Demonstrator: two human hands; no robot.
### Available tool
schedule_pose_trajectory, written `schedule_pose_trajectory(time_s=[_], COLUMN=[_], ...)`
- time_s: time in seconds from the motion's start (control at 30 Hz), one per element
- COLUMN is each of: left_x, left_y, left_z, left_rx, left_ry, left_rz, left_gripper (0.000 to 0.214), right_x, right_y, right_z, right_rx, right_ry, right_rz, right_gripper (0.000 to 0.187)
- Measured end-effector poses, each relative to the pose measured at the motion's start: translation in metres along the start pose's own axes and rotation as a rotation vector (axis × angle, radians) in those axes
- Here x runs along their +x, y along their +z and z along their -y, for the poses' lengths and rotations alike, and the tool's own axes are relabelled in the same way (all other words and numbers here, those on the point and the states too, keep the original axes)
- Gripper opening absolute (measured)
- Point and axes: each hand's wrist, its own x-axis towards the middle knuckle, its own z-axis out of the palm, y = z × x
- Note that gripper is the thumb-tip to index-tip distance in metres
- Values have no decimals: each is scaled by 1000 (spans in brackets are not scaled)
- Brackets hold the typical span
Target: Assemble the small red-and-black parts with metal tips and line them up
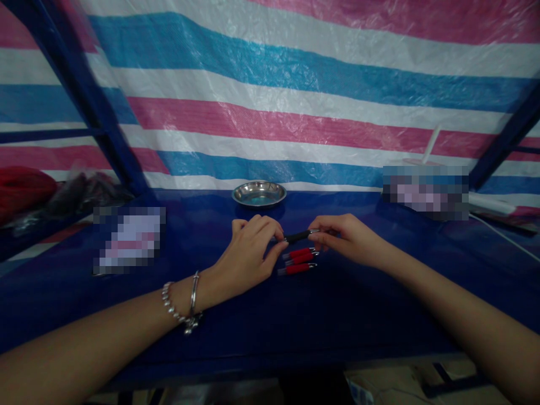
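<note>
A black pen (298,236) is held level between my two hands above the blue table. My left hand (255,250) pinches its left end with thumb and fingers. At the other end, where a silvery tip shows, my right hand (343,239) is closed on it. Just below the black pen lie several red pens (297,269), roughly parallel, their silvery tips pointing right. Part of the upper ones is close under my fingers. Two bracelets (194,292) circle my left wrist.
A shiny round metal dish (259,194) stands at the table's back edge. Blurred-out items lie on the blue table (236,332) at left (130,239) and back right (426,194). Blue metal posts (84,95) and a striped plastic sheet (270,73) rise behind.
</note>
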Motion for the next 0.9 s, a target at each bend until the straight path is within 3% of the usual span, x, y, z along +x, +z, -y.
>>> schedule_pose_trajectory(time_s=[0.23,0.43,0.57,0.9], left_x=[1,0,0,0], left_y=[-3,-3,-3,-3], left_z=[-3,-4,-3,-3], left_rx=[-44,-29,-8,-2], left_ry=[25,27,15,-4], left_rz=[13,3,-3,-11], left_gripper=[4,4,5,6], right_x=[1,2,2,1], right_y=[-1,6,9,9], right_z=[-2,-5,-4,-5], right_rx=[-48,107,225,287], right_ry=[-6,-7,-10,2], right_rz=[19,-91,-93,-73], right_gripper=[35,19,18,15])
